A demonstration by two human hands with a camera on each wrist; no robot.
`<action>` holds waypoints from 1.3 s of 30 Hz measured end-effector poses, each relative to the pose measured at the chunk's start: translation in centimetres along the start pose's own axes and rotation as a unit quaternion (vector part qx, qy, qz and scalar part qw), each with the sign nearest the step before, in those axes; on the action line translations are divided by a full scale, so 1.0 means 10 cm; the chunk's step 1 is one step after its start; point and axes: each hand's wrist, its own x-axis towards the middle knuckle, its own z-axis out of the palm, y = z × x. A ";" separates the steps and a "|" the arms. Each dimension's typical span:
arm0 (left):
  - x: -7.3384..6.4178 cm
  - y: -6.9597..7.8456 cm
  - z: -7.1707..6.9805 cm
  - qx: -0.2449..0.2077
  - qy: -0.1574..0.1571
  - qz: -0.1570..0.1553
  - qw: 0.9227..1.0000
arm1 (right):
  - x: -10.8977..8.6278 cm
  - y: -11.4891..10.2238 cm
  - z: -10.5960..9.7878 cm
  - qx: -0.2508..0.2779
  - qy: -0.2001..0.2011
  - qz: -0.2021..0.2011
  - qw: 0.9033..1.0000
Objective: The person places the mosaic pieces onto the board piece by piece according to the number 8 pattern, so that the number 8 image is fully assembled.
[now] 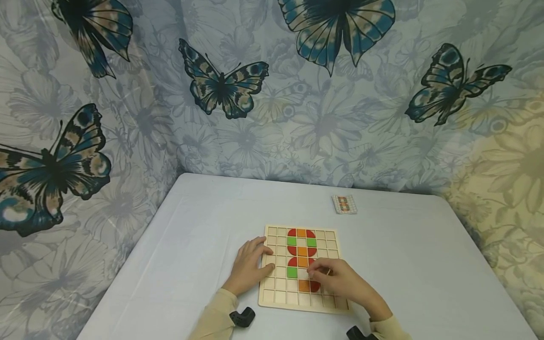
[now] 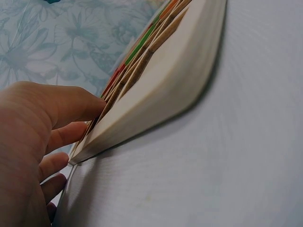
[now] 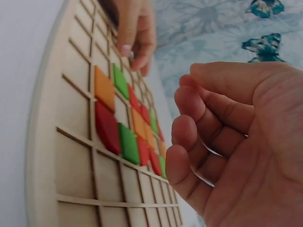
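Observation:
A wooden grid board (image 1: 280, 297) lies on the table with red quarter-round, orange and green tiles set in its cells. My left hand (image 1: 248, 265) rests at the board's left edge, its thumb (image 2: 78, 101) and fingertips touching the rim. Over the lower right of the pattern hovers my right hand (image 1: 340, 279), with loosely bent fingers and thumb tip close to the index finger. No tile shows in it. In the right wrist view a green tile (image 3: 129, 144) sits beside a dark red tile (image 3: 108, 127), and an orange tile (image 3: 104, 89) lies next to that red one.
A small patterned card (image 1: 344, 204) lies on the white table (image 1: 204, 212) behind the board. Butterfly-print cloth (image 1: 272, 141) hangs at the back and left. Dark wrist cameras, one of them a black device (image 1: 243, 317), sit by the sleeves.

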 end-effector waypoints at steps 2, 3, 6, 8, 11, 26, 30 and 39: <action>0.00 0.00 0.00 0.000 0.000 0.000 1.000 | -0.05 -0.02 -0.07 0.004 0.006 -0.002 1.000; 0.00 0.01 0.00 0.000 -0.001 -0.001 1.000 | -0.08 -0.03 -0.11 0.008 0.008 0.000 1.000; 0.00 0.01 0.00 0.001 -0.001 0.000 1.000 | -0.14 -0.03 -0.19 0.010 0.017 0.008 1.000; 0.00 0.01 0.00 0.003 -0.001 0.001 1.000 | -0.17 -0.02 -0.24 0.009 0.023 0.019 1.000; 0.00 0.00 0.00 0.005 -0.003 -0.001 1.000 | -0.21 0.01 -0.28 0.004 0.033 0.033 0.999; 0.01 0.00 0.02 0.010 0.004 0.002 1.000 | -0.46 0.20 -0.41 -0.029 0.091 0.103 0.990; 0.01 0.00 0.02 0.015 0.006 0.005 1.000 | -0.51 0.26 -0.43 -0.037 0.104 0.117 0.987; 0.01 -0.01 0.03 0.016 0.003 0.000 1.000 | -0.61 0.38 -0.45 -0.051 0.127 0.093 0.986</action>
